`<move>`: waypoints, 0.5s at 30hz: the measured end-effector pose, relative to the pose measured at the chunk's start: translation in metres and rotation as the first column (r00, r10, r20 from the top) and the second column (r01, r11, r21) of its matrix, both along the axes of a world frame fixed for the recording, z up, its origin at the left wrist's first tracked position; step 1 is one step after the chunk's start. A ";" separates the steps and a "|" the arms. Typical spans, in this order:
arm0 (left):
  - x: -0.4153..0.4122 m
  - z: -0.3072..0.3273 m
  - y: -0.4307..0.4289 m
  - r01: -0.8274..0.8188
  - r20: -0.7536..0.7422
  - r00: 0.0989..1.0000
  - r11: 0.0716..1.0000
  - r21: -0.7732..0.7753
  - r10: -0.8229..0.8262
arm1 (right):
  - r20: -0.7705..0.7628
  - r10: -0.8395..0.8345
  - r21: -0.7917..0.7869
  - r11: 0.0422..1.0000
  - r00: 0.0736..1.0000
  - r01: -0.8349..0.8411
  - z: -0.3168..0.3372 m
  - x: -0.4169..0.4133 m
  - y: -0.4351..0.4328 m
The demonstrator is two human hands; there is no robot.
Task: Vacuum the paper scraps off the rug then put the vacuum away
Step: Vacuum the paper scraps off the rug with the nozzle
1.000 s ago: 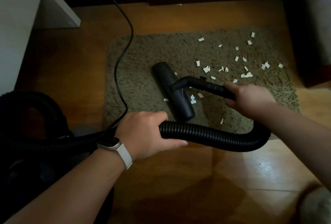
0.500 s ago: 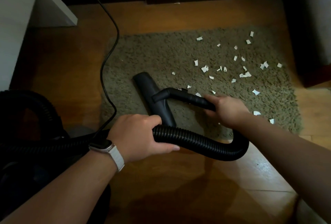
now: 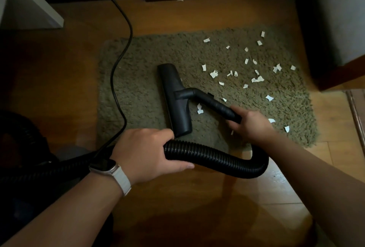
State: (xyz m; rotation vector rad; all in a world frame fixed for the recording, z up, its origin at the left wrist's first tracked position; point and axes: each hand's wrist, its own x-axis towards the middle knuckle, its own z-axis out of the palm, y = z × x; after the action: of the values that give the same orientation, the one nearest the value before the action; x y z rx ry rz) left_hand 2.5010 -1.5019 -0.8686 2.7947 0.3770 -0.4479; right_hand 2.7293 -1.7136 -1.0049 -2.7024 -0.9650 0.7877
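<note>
I'm in the vacuuming step, and I judge it well short of done. My right hand (image 3: 250,126) is wrapped round the rigid tube (image 3: 215,104) close to where it meets the hose. My left hand (image 3: 150,153) is clamped on the ribbed hose (image 3: 217,157) just off the rug's near edge. The floor head (image 3: 175,98) lies flat on the rug (image 3: 142,88), in its near half, its long side running from the near edge toward the far one. Most paper scraps (image 3: 214,73) are scattered over the right half toward the far right corner, with a few by the near right corner and a couple just beside the head. Next, I think, the head has to swing right and sweep that cluster while my left hand feeds slack. The pile is shaggy, so scraps may cling and want slow passes. The power cord (image 3: 126,19) crosses the rug's left side and could snag. Wooden floor (image 3: 197,197) surrounds the rug. A white panel (image 3: 29,5) stands beyond the far left corner. The vacuum body (image 3: 19,148) sits in shadow at the left, hard to make out.
</note>
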 end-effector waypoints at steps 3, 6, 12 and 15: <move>-0.001 -0.002 0.001 0.014 -0.031 0.999 1.000 0.005 -0.013 | -0.017 -0.002 0.011 1.000 1.000 0.002 0.001 -0.016 0.005; -0.002 -0.004 0.002 0.025 -0.069 0.997 1.000 0.015 -0.024 | 0.047 0.130 -0.020 0.991 0.990 -0.129 0.004 -0.028 0.011; -0.003 -0.007 0.001 0.007 -0.047 0.999 1.000 0.014 -0.006 | 0.186 0.150 -0.110 0.985 0.971 -0.131 0.020 -0.009 0.000; -0.001 -0.008 0.000 0.004 0.002 1.000 1.000 -0.013 -0.003 | 0.256 0.102 -0.116 0.990 0.961 -0.074 0.027 0.004 -0.008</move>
State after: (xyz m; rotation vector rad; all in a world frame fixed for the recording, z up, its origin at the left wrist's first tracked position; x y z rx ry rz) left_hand 2.5000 -1.5020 -0.8762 2.7839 0.3678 -0.4472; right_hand 2.7338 -1.7216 -0.9777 -2.9272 -1.1362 0.5162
